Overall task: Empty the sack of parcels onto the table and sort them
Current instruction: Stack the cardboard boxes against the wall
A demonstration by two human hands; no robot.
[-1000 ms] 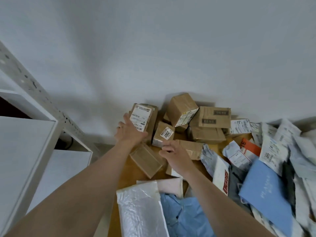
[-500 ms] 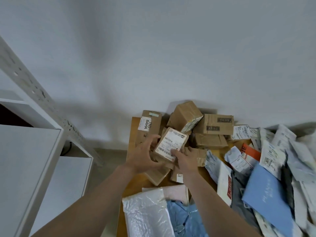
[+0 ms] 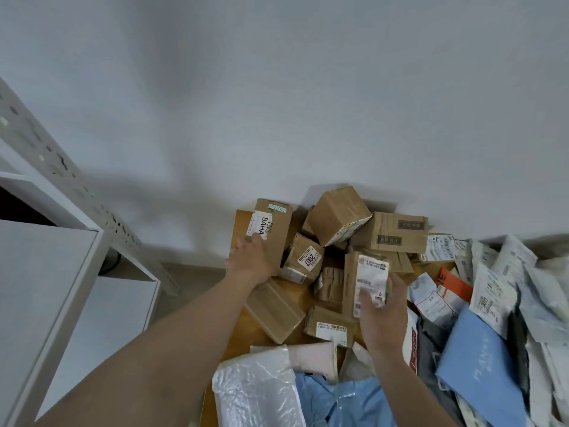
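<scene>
Gripping the lower end of a labelled box (image 3: 371, 272), the right hand (image 3: 383, 306) holds it upright above the table (image 3: 241, 223); the left hand (image 3: 252, 261) rests flat, fingers spread, against a tall box (image 3: 275, 229).

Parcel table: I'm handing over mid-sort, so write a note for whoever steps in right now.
Left hand: open, flat against the tall BAHA box.
Right hand: grips a white-labelled box, held upright among the others.
Done: parcels are out on the table; cardboard boxes clustered far left, soft mailers heaped right.
Left: set down the held box, then sort the near-edge bags.
</scene>
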